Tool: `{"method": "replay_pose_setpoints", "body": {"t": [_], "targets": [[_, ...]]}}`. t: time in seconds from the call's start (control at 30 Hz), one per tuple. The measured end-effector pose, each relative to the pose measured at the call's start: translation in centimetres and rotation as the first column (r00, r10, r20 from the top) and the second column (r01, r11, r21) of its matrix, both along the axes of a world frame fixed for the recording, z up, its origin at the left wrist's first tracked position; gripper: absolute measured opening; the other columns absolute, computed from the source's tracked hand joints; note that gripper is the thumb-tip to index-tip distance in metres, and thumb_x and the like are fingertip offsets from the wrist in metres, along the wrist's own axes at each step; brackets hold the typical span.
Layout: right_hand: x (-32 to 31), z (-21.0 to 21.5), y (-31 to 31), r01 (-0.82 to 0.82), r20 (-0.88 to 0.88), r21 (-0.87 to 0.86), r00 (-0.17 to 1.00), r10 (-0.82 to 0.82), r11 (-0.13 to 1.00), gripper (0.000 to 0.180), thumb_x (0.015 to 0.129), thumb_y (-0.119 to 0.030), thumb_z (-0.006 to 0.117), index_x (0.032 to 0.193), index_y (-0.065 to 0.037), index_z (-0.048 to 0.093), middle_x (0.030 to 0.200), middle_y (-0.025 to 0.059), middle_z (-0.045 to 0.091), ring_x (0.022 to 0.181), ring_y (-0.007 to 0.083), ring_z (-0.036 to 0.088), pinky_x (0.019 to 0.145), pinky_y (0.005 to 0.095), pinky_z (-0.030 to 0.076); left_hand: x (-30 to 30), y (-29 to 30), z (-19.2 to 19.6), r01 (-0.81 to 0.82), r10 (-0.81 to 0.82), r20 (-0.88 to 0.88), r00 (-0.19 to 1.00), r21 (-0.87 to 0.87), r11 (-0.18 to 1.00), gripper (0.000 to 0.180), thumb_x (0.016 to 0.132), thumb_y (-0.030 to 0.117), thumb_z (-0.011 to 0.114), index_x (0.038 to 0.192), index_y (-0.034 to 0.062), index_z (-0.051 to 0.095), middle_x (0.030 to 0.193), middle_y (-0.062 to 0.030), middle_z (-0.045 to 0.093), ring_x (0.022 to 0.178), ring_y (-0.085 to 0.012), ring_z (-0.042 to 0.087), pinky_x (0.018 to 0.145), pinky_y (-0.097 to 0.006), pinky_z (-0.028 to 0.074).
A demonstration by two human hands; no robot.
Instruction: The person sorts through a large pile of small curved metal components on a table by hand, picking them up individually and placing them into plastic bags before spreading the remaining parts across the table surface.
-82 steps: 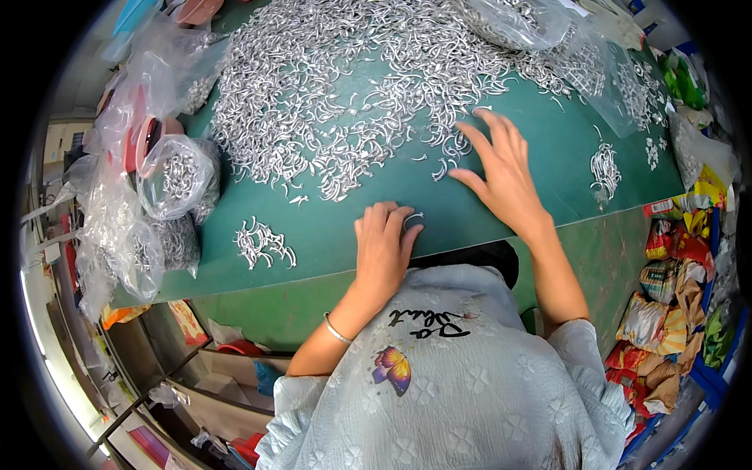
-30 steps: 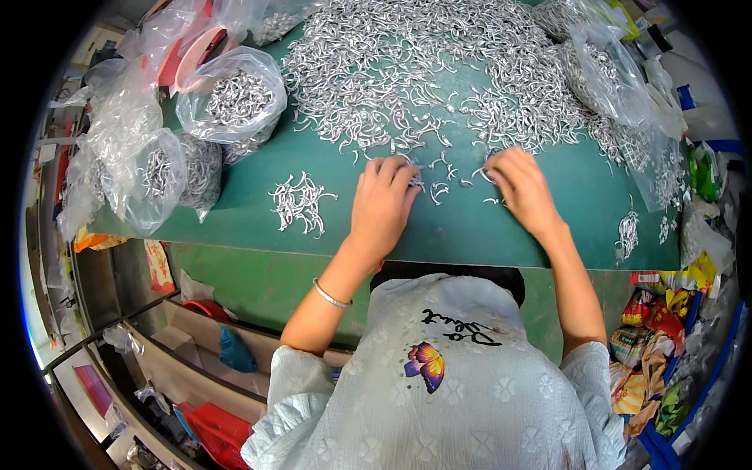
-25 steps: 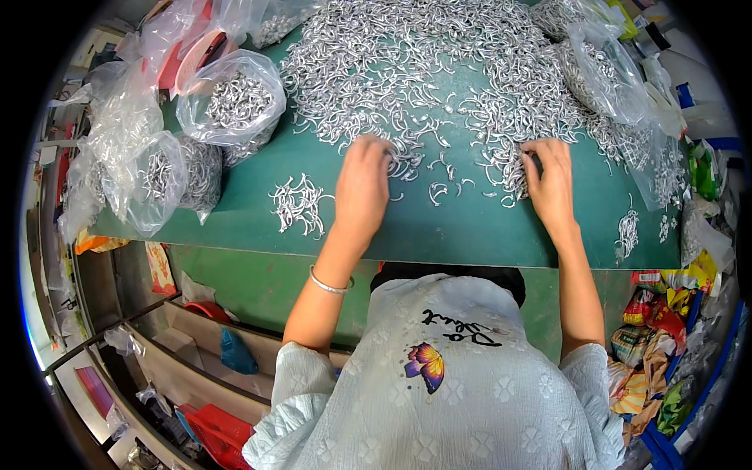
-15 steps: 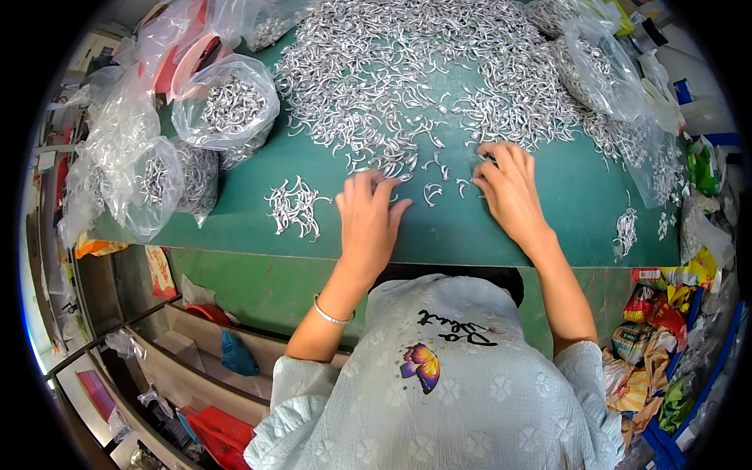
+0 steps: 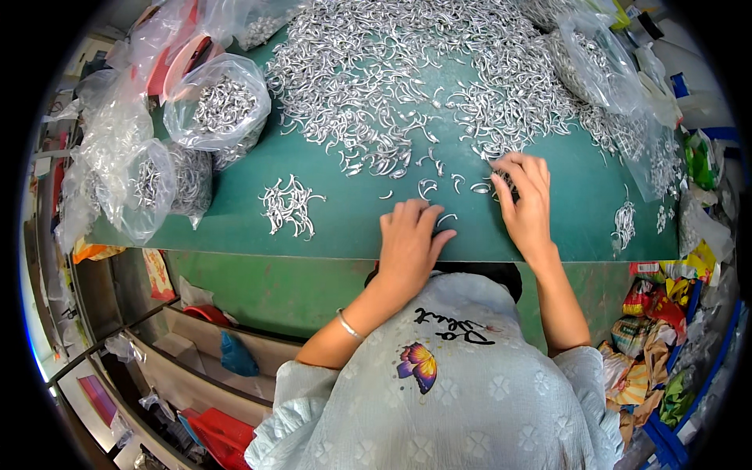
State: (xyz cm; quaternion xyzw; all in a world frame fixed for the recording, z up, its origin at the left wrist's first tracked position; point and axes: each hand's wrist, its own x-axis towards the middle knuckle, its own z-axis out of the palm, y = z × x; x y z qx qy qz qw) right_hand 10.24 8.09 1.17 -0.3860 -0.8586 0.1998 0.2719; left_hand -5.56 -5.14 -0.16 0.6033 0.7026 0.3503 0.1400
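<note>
Small curved silver metal pieces [image 5: 356, 90] lie in a wide, loose heap over the far part of a green table [image 5: 235, 227]. My left hand [image 5: 409, 241] rests near the front edge, fingers bent, thumb held apart. One curved piece [image 5: 446, 220] lies just beyond the gap between its thumb and forefinger. At the heap's near edge, my right hand [image 5: 526, 200] is curled, thumb and fingertips close together; what lies inside it is mostly hidden. Beside its thumb is a silver piece [image 5: 479, 188], and several single pieces [image 5: 427, 188] are scattered between the hands.
A separate small pile [image 5: 288, 205] sits left of my left hand, and a smaller cluster [image 5: 624, 225] lies far right. Clear plastic bags of silver pieces [image 5: 227, 106] stand at left; another bag [image 5: 599, 66] is at right. Colourful packages [image 5: 650, 313] fill the floor at right.
My left hand has drawn back from the heap toward the table edge and moved right. My right hand has shifted slightly nearer and right, and its fingers have curled. The view has shifted a little.
</note>
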Motion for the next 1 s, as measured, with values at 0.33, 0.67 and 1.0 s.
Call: {"method": "replay_pose_setpoints", "body": {"t": [0.33, 0.67, 1.0], "targets": [[0.0, 0.4, -0.7, -0.077, 0.187, 0.163, 0.981, 0.046, 0.984, 0.015, 0.078, -0.011, 0.073, 0.09, -0.005, 0.065, 0.118, 0.009, 0.056, 0.113, 0.0296, 0.049, 0.096, 0.0472, 0.034, -0.5, -0.8, -1.2, -0.083, 0.085, -0.016, 0.996, 0.076, 0.994, 0.018, 0.082, 0.002, 0.069, 0.097, 0.0068, 0.06, 0.096, -0.0075, 0.056, 0.09, -0.0268, 0.054, 0.076, -0.037, 0.035], [0.3, 0.1, -2.0, -0.062, 0.172, 0.148, 0.984, 0.036, 0.987, 0.017, 0.077, -0.011, 0.073, 0.09, -0.006, 0.063, 0.107, 0.007, 0.056, 0.105, 0.0271, 0.051, 0.093, 0.0476, 0.034, -1.2, -1.9, -0.7, -0.129, 0.129, 0.006, 0.992, 0.021, 0.991, 0.03, 0.085, 0.005, 0.067, 0.114, 0.0046, 0.059, 0.105, -0.0091, 0.057, 0.094, -0.0273, 0.053, 0.079, -0.038, 0.036], [1.5, -0.6, -2.7, 0.049, 0.078, 0.173, 0.995, -0.063, 0.984, 0.021, 0.075, -0.014, 0.077, 0.089, -0.007, 0.062, 0.102, 0.0067, 0.057, 0.097, 0.0261, 0.052, 0.086, 0.042, 0.035, -1.0, -1.6, -0.9, -0.116, 0.117, -0.019, 0.993, 0.026, 0.993, 0.033, 0.084, -0.002, 0.064, 0.115, 0.007, 0.059, 0.098, -0.0071, 0.057, 0.092, -0.0243, 0.055, 0.079, -0.035, 0.036]]}}
